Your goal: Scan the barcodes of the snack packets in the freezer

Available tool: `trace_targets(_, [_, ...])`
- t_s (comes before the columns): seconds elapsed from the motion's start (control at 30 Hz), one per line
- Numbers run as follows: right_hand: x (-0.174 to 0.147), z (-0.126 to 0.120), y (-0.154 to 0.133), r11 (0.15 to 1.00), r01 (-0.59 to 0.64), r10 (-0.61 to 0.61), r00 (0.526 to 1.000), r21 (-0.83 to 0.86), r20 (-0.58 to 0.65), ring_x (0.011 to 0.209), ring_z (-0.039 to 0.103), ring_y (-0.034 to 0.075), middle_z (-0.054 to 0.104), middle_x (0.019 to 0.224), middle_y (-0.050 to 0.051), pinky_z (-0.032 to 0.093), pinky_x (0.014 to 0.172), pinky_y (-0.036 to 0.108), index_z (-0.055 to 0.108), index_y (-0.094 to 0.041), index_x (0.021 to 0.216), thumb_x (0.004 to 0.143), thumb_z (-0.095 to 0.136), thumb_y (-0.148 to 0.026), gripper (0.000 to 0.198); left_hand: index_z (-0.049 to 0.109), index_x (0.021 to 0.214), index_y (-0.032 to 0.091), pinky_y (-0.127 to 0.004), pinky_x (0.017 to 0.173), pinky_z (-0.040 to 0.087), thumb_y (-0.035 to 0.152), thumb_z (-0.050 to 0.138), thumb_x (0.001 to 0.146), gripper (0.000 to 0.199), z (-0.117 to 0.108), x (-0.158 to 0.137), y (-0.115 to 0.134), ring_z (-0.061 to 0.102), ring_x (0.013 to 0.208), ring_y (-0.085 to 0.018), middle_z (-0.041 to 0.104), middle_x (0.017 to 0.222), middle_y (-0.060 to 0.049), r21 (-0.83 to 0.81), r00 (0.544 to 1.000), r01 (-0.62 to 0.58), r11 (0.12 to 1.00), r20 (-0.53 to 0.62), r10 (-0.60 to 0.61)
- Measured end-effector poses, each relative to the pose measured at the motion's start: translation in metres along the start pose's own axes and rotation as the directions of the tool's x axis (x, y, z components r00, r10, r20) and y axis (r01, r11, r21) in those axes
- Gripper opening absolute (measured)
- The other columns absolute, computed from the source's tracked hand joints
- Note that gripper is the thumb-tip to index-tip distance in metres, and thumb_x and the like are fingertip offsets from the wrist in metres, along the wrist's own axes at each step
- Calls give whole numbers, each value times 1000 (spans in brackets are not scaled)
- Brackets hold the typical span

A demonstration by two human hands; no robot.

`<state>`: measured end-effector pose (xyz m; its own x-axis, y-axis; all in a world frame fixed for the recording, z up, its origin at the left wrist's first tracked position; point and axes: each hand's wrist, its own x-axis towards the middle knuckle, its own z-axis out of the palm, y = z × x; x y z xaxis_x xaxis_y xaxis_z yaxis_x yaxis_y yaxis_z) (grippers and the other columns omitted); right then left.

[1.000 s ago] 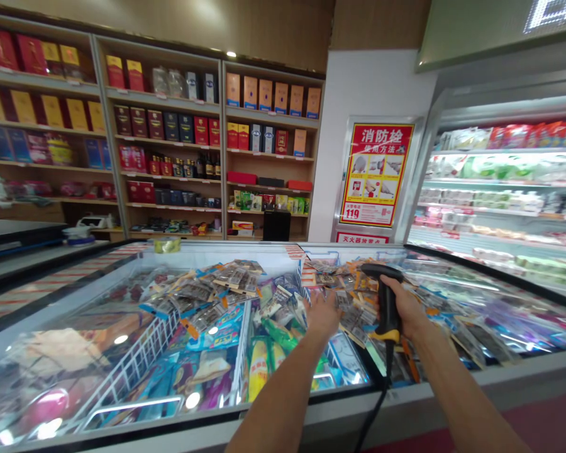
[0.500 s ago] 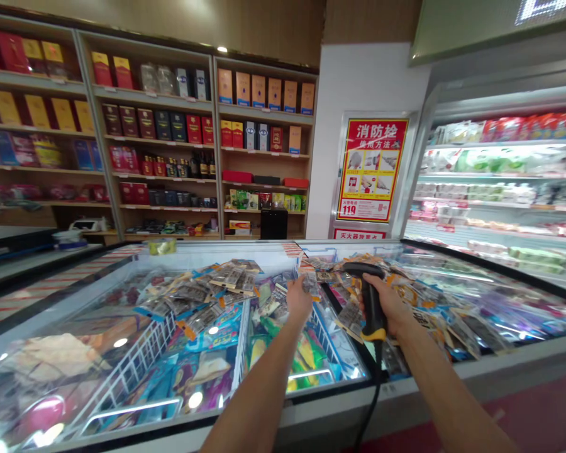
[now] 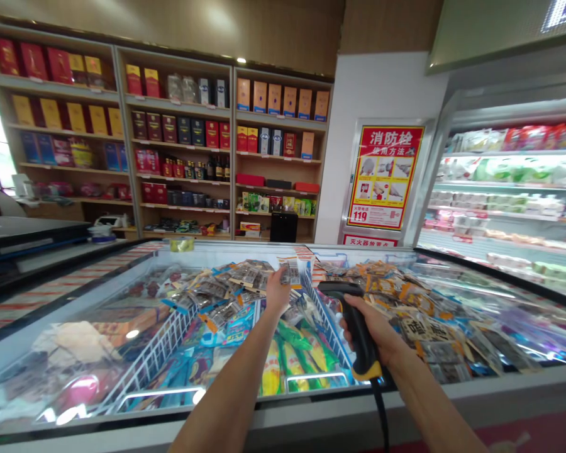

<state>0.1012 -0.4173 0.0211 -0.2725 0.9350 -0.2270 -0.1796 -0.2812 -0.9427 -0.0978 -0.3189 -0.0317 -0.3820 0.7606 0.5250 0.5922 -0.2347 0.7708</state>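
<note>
My right hand [image 3: 368, 324] is wrapped round a black and yellow barcode scanner [image 3: 358, 327], its head tilted to the left and its cord hanging down. Ahead and to the left, my left hand [image 3: 278, 289] grips a small printed snack packet [image 3: 291, 272] with a pale top edge. Both hands are over a chest freezer [image 3: 311, 402]. Below my left hand, green and yellow corn packs [image 3: 292, 362] lie in a white wire basket. Similar snack packets [image 3: 236, 280] are piled to the left, and orange and brown packets [image 3: 405, 289] to the right.
White wire dividers [image 3: 155, 349] split the freezer. Shelves of boxed bottles [image 3: 183, 132] line the back wall. A red and yellow fire hydrant poster [image 3: 385, 177] hangs beside a lit refrigerated display [image 3: 514, 189]. A dark counter [image 3: 33, 236] stands at the left.
My left hand has moved left, lifting the snack packet into clearer view. The scanner in my right hand has come left and slightly down, toward the packet. The view has turned a little left.
</note>
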Motion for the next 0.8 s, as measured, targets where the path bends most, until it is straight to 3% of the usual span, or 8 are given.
trace_targets(0.2, [0,11,4,999,12,-12,1000,-34,-2,32,47,9,51,43,-3,35,28,19,49,-16,71,71,49,-41,24,51,108,17,-25,88,36,4,46,61,50,-7,1,1,49,96,-15,52,102,-6,7,1000,14,1000,3,-14])
trace_targets(0.5, [3,24,1,999,10,-9,1000,-53,23,34,48,10,52,46,-2,37,29,19,50,-16,74,71,48,-41,25,50,110,13,-26,88,36,2,47,57,55,-25,8,-12,49,95,-17,49,101,-7,-6,1000,13,1000,9,-13])
trace_targets(0.8, [6,42,-6,998,-42,49,990,-54,132,34,48,10,52,46,-2,37,29,20,49,-16,71,72,46,-43,27,52,108,15,-28,84,38,0,50,54,57,-35,15,-26,49,94,-17,49,101,-7,-78,1000,-24,997,1,24])
